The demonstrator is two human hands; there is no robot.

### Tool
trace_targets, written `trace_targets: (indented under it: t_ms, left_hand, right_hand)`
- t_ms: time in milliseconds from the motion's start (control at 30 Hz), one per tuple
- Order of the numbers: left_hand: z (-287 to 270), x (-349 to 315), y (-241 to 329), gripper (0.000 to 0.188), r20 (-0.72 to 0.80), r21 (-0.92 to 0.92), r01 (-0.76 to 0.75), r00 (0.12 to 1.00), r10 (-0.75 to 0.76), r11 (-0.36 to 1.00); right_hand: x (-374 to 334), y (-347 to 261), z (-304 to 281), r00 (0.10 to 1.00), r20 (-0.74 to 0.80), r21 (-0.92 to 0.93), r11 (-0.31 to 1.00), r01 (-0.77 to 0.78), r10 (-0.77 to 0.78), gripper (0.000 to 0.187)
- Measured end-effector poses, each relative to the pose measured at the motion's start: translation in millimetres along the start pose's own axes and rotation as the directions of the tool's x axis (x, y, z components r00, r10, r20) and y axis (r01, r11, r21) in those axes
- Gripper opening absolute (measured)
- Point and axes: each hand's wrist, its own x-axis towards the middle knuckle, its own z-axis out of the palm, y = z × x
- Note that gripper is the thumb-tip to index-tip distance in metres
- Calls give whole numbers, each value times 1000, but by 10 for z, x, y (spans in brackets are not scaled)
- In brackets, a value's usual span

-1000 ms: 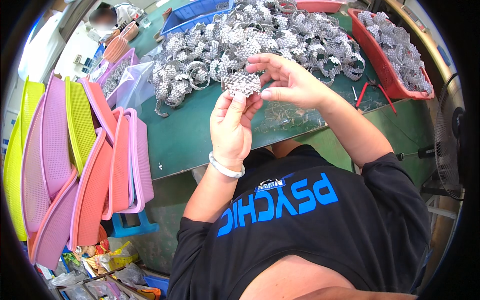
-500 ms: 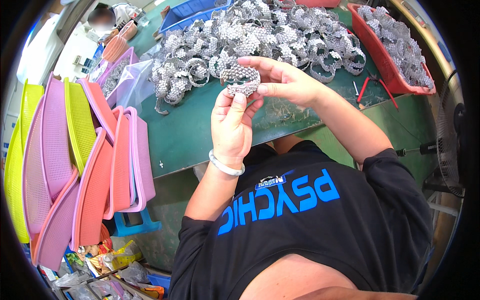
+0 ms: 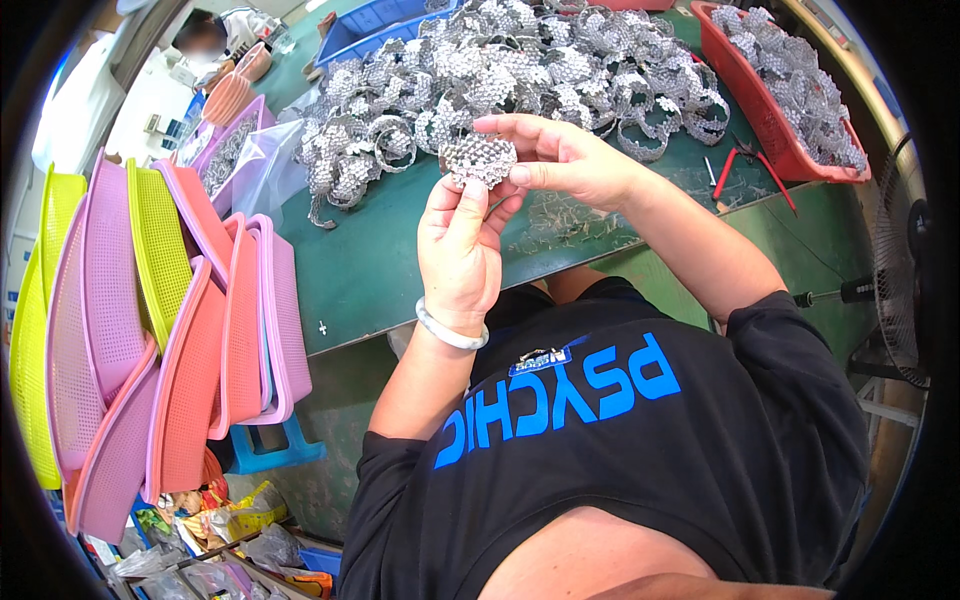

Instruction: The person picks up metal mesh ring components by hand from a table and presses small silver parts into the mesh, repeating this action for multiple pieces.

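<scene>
Pinches, between the thumb and fingers of the left hand (image 3: 462,245), the near edge of a curved silver cuff (image 3: 478,156) with a scale-like texture; lays the thumb along its lower rim with the tip pointing up, and has these fingers closed to about the thickness of the band, partly hidden behind it. Cups the right hand (image 3: 578,165) half open at the cuff's right side, with thumb and forefinger spread well apart, the forefinger stretched past the top and the thumb's tip close against the right edge; cannot tell whether that thumb touches the metal. Holds the cuff above the green table (image 3: 375,265), just short of a large heap of similar cuffs (image 3: 490,80). Wears a pale mottled bangle (image 3: 452,337) on the left wrist and a black T-shirt (image 3: 640,490) with blue lettering. Faces, around the heap, a blue tray (image 3: 350,50) at the upper left and a red tray (image 3: 748,125) at the right, filled with more scaly metal pieces. Has red-handled pliers (image 3: 771,180) lying spread near the red tray, and a small cross-shaped piece (image 3: 322,327) near the table's left edge. Has upright perforated baskets (image 3: 160,240) at the left, in yellow-green, lilac and coral, with a blue stool (image 3: 275,450) below, and a clear plastic bag (image 3: 272,170) beside the heap.
</scene>
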Motion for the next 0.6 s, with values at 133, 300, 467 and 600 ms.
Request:
trace_targets:
  t_ms: [133, 300, 467, 600]
  left_hand:
    - [5, -1, 3, 16, -6, -6, 6, 1000, -6, 1000]
    - [4, 6, 6, 16, 9, -10, -4, 1000, 4, 1000]
    - [25, 2, 17, 15, 4, -47, -9, 1000, 9, 999]
    - [-16, 3, 1, 17, 4, -41, -1, 1000, 1, 999]
  right_hand:
    - [-5, -3, 3, 1000, -9, 4, 1000, -8, 8, 60]
    - [1, -6, -1, 1000, -10, 6, 1000, -4, 4, 61]
    - [-1, -14, -8, 1000, -13, -1, 1000, -8, 8, 61]
    - [8, -11, -4, 999, -41, 19, 1000, 17, -17, 61]
